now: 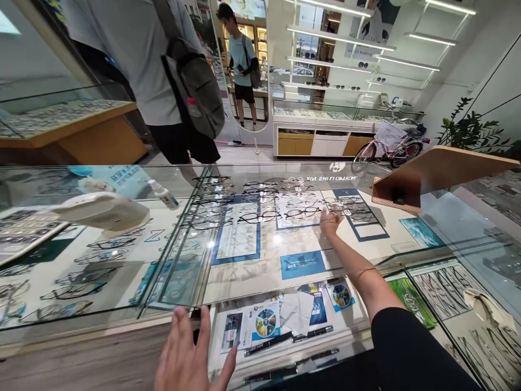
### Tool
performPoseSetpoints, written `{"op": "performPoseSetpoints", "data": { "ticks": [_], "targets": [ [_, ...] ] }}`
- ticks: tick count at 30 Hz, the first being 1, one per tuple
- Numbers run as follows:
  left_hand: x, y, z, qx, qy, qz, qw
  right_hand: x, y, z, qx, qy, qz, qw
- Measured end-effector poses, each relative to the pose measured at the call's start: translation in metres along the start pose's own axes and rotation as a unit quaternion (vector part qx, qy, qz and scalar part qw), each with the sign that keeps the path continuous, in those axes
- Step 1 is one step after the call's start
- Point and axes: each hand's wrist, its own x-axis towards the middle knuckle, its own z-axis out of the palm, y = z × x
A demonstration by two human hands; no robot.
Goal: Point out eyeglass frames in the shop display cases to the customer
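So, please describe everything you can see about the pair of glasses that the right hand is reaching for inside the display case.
The glasses lie at the right end of a row of frames inside the glass display case, on a white tray area with a blue border. The frame looks thin and light, probably metal, with clear lenses; finer detail is too small to tell. The right hand, reaching in under the glass top, has its fingertips at the frame; whether it already grips it cannot be told. Other frames lie close beside it on the left.

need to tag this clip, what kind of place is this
Most likely an optician's shop: a glass display counter with rows of eyeglass frames, which the right hand reaches into, and lit wall shelves carrying more glasses.
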Motion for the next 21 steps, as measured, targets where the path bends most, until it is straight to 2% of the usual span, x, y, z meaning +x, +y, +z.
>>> {"op": "performPoseSetpoints", "data": {
  "ticks": [2, 5, 8, 11, 14, 16, 18, 20, 21],
  "targets": [
    [0.000, 0.004, -0.002, 0.010, 0.002, 0.008, 1.000, -0.035, -0.028, 0.014, -0.013, -0.032, -0.062, 0.997],
    [0.000, 0.009, -0.003, 0.017, 0.008, 0.012, 1.000, -0.099, -0.055, 0.021, -0.025, -0.118, -0.158, 0.980],
    [0.001, 0.012, -0.004, 0.013, 0.017, 0.004, 1.000, -0.165, -0.065, 0.013, -0.041, -0.228, -0.238, 0.943],
    [0.002, 0.016, -0.006, 0.014, 0.013, 0.004, 1.000, -0.222, -0.067, -0.010, -0.048, -0.345, -0.302, 0.887],
    [0.003, 0.020, -0.011, 0.018, 0.008, 0.007, 1.000, -0.263, -0.072, -0.054, -0.043, -0.466, -0.343, 0.814],
    [0.004, 0.021, -0.013, 0.020, 0.006, 0.010, 1.000, -0.279, -0.084, -0.095, -0.044, -0.563, -0.346, 0.749],
    [0.004, 0.022, -0.015, 0.021, 0.008, 0.015, 1.000, -0.279, -0.102, -0.141, -0.012, -0.583, -0.326, 0.744],
    [0.003, 0.022, -0.016, 0.019, 0.011, 0.021, 1.000, -0.262, -0.121, -0.186, 0.043, -0.553, -0.295, 0.778],
    [0.003, 0.022, -0.016, 0.017, 0.013, 0.023, 0.999, -0.247, -0.129, -0.206, 0.085, -0.510, -0.294, 0.804]
  ]
}}
